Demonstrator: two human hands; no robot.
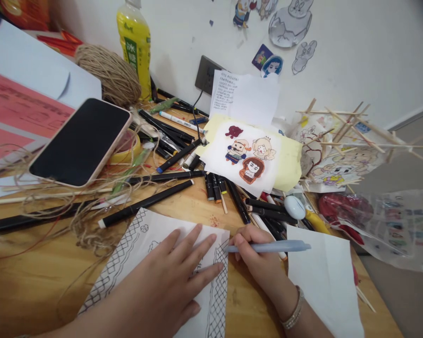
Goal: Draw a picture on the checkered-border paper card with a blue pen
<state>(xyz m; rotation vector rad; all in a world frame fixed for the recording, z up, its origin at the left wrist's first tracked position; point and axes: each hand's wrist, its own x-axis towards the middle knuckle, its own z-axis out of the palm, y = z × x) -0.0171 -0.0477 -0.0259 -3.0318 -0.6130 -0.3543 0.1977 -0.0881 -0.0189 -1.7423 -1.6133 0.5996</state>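
Under my left hand (176, 277) lies a white sheet of paper (165, 225) with crosshatched borders drawn along both sides. That hand rests flat on it, fingers spread, hiding most of the middle; a few pen marks show between the fingers. My right hand (255, 258) is closed around a light blue pen (278, 246), its tip at the right crosshatched border near the sheet's upper right corner. Beyond the sheet, a paper with coloured cartoon figures (215, 150) lies on a pale yellow sheet (291, 162).
Markers (148, 202) are heaped across the table's middle. A phone (81, 141), twine ball (107, 75) and drink bottle (134, 42) stand left. A stick-and-paper construction (345, 145) and plastic packaging (398, 225) are right. Another white sheet (320, 277) lies beside my right wrist.
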